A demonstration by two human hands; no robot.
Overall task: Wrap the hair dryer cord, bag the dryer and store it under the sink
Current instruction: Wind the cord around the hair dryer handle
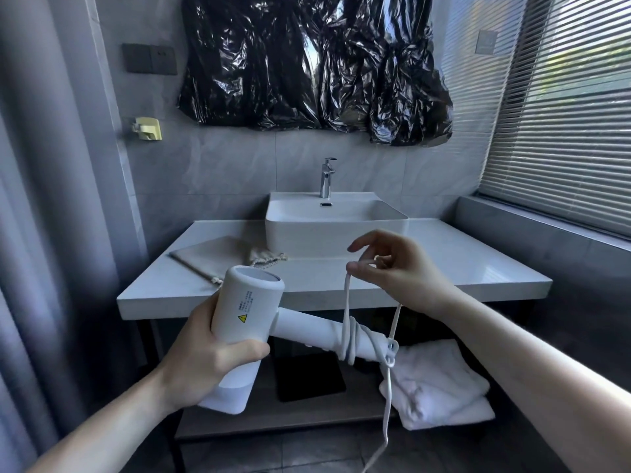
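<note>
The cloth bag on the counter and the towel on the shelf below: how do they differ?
The cloth bag is beige and lies flat on the counter left of the sink, its drawstring mouth gathered. The towel is white, thicker and folded in layers, on the lower shelf beside a dark square object. Both are soft fabric, and neither hand touches them.

I see a white table [461,268] carrying a white basin [336,230] at the back and a beige drawstring bag [218,252] lying flat on its left, while the shelf [273,421] beneath holds folded white towels [440,387] and a black mat [309,377].
</note>
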